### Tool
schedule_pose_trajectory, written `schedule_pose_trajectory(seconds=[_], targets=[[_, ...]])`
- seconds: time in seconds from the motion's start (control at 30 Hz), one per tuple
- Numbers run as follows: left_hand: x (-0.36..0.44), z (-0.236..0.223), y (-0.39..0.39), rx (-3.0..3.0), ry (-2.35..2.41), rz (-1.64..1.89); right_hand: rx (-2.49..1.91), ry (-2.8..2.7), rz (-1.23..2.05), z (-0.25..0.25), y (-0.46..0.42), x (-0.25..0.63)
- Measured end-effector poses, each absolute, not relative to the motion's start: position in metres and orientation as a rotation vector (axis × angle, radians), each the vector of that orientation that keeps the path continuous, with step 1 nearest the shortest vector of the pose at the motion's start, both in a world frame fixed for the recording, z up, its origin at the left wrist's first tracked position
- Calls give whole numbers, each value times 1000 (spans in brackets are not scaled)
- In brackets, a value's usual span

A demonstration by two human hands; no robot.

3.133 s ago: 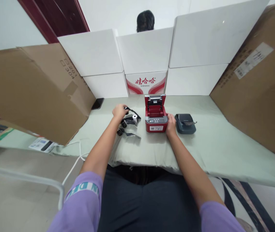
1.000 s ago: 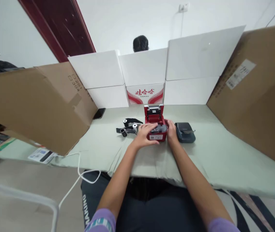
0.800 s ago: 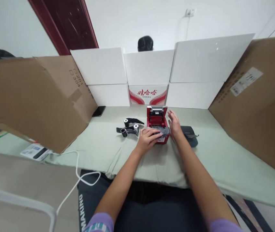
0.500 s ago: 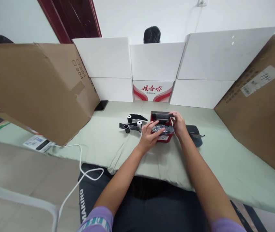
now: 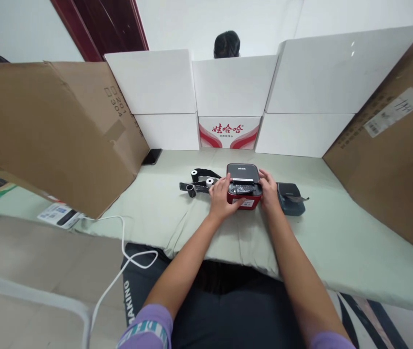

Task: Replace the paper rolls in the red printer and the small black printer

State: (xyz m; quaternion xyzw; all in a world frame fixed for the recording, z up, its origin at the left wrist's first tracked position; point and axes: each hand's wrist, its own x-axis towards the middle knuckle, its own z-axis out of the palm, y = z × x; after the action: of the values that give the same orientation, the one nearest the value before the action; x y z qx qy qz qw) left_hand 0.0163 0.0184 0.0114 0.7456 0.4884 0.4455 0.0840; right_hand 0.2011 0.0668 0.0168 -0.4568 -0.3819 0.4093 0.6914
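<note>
Bracing the box-shaped red-and-black plastic printer [image 5: 246, 197] on the pale-green cloth-covered table [image 5: 337, 218], you grip its sides with left hand [image 5: 222, 198] and right hand [image 5: 269, 192] (glossy black strip [image 5: 244, 189] atop), likely seating its dark-grey lid [image 5: 242, 170], needing even pressure next.

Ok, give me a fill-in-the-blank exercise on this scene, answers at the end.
1. The left hand and the right hand are both on a device with a dark top and a ____ body.
2. Beside the left hand, ____ small rolls can be seen.
3. The dark object with a strip sticking out lies to the ____ of the right hand.
4. The cardboard box marked 201 and 304 stands on the person's ____ side.

Missing words: red; three; right; left.
</note>
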Motion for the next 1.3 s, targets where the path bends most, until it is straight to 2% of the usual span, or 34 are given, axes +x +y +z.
schedule_pose_trajectory(seconds=[0.4,0.57,0.7,0.8,1.03,1.3], targets=[[14,3,20,1990,1297,1407,-1211,-956,857,25,41,206],[16,1,19,1730,1284,1248,-1311,-1356,879,36,4,223],[18,11,19,1718,1262,1219,-1272,-1709,603,49,-8,221],[23,26,24,1739,1247,1225,-1235,-1837,456,65,3,229],[83,65,85,1842,1129,1250,-1301,-1825,525,106,74,305],[153,53,145,1877,1028,1234,-1248,-1540,576,80,114,357]])
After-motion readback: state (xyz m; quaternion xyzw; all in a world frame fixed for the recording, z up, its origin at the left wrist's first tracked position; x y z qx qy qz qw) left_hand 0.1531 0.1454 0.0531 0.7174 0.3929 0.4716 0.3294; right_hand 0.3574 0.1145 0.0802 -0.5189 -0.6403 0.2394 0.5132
